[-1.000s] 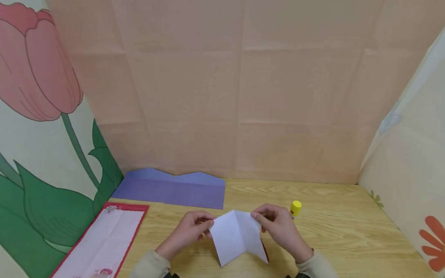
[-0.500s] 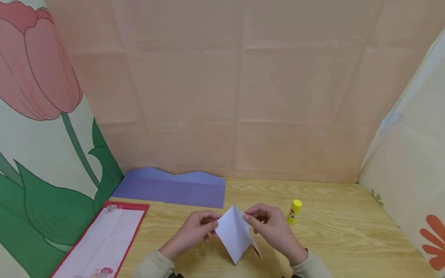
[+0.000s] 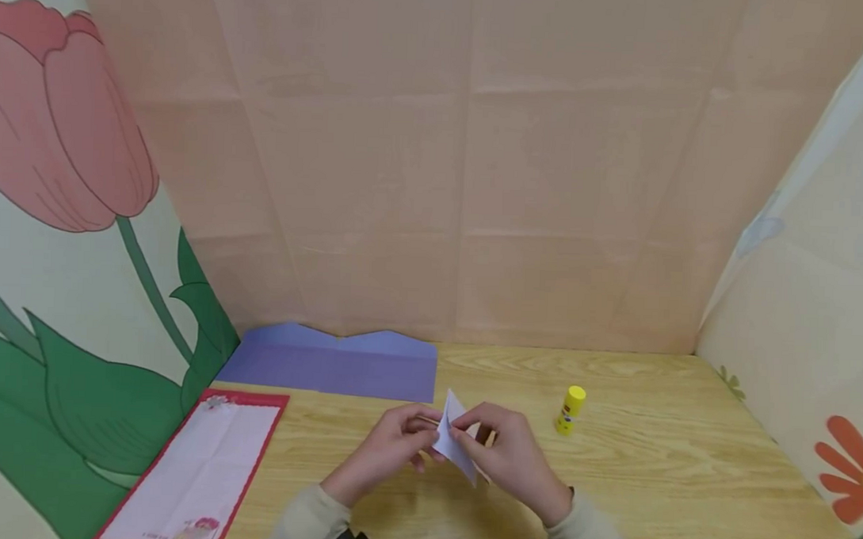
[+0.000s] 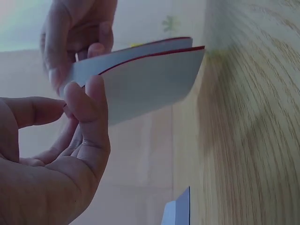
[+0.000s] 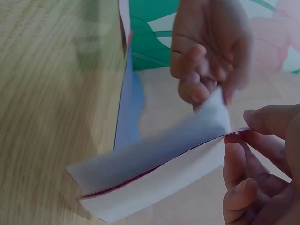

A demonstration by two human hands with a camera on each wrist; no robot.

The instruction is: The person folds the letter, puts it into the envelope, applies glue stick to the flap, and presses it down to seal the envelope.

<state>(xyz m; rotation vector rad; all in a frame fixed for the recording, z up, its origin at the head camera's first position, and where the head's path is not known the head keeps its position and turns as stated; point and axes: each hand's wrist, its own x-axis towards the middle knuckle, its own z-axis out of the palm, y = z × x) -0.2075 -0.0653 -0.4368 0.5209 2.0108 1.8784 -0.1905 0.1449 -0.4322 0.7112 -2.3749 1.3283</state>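
My left hand and my right hand each pinch the folded white paper between thumb and fingers, its two leaves slightly apart, over the table, left of the yellow glue stick and nearer to me; the purple paper lies well left of that glue stick, and the red-edged sheet farther left, closer to me

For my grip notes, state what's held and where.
Folded white paper, pinched near its upper end by the left hand and the right hand.
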